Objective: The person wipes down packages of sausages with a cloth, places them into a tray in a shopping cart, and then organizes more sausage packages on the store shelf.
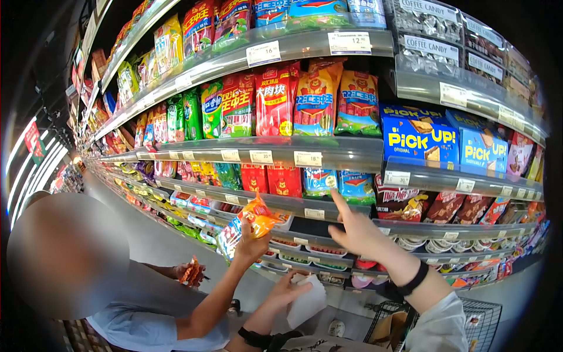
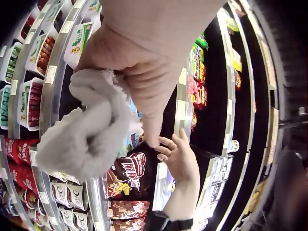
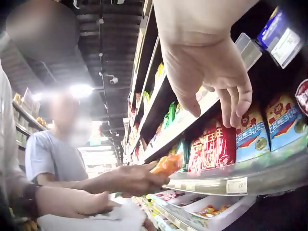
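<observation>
My left hand [image 1: 285, 291] grips a soft, crumpled white cloth [image 2: 89, 127] low in front of the shelves. Nothing is held in my right hand [image 1: 359, 233], which is raised with its index finger stretched towards the shelf. Its fingertip overlaps the lower edge of a blue snack bag [image 1: 319, 180] in the head view. In the right wrist view, fingers [image 3: 231, 103] hang loosely bent in front of red and blue packs. To the left, another person's hand [image 1: 251, 246] holds a snack bag with an orange top [image 1: 258, 216] near the shelf.
Long shelves [image 1: 346, 149] with price tags carry many snack bags. Blue Pick Up boxes [image 1: 419, 138] stand at the right, below coffee candy boxes [image 1: 431, 53]. A person in a light blue shirt [image 1: 152, 320] stands at my left. A wire cart [image 1: 481, 320] is at lower right.
</observation>
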Action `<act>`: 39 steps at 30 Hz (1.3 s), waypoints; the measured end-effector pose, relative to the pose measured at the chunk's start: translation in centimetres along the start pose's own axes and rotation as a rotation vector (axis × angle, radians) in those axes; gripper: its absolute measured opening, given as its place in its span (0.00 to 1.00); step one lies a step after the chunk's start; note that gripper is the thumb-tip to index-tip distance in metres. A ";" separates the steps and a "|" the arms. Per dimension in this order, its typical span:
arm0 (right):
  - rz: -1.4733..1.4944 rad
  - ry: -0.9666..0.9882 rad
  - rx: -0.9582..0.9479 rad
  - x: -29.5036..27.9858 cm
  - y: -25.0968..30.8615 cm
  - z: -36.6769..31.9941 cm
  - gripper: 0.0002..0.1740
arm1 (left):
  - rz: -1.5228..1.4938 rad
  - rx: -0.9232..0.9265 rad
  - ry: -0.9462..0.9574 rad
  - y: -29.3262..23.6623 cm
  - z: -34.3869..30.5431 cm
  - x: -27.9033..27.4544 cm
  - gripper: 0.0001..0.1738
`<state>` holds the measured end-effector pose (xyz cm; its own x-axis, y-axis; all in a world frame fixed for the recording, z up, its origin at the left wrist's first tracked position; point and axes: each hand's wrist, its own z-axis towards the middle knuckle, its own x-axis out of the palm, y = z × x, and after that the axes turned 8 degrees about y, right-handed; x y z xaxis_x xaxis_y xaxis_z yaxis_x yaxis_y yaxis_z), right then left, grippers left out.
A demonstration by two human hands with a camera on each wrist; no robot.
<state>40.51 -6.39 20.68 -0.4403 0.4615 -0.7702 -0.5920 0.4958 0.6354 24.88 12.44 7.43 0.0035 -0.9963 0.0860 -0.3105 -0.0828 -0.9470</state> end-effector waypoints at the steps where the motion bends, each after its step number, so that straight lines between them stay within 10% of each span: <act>1: -0.092 -0.048 0.005 -0.4 0.7 0.9 0.45 | 0.060 -0.034 0.102 0.0 -0.8 0.0 0.30; 5: -0.351 -0.137 0.078 -0.4 2.2 5.6 0.47 | 0.542 0.231 0.089 2.8 -2.6 -1.8 0.31; 17: -0.402 -0.338 0.380 5.3 3.2 4.9 0.37 | 0.237 0.221 0.109 4.2 -10.3 -2.7 0.24; 23: 0.003 0.382 -0.088 11.6 6.8 -9.4 0.48 | -0.036 0.365 0.029 7.3 -11.8 -1.0 0.18; 27: 0.165 0.540 0.256 12.2 8.5 -18.5 0.56 | -0.369 0.391 0.180 8.0 -13.1 1.4 0.19; 32: 0.596 0.201 0.615 13.3 12.1 -25.6 0.53 | -0.607 0.230 0.434 8.1 -15.4 4.5 0.19; 39: 0.615 -0.124 0.479 13.9 14.6 -30.7 0.25 | -0.271 0.369 0.506 8.4 -17.5 6.1 0.20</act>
<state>5.02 -15.30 17.59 -0.4993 0.8202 -0.2792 0.1014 0.3753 0.9213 5.70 6.09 5.44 -0.4373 -0.8131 0.3842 -0.0165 -0.4199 -0.9074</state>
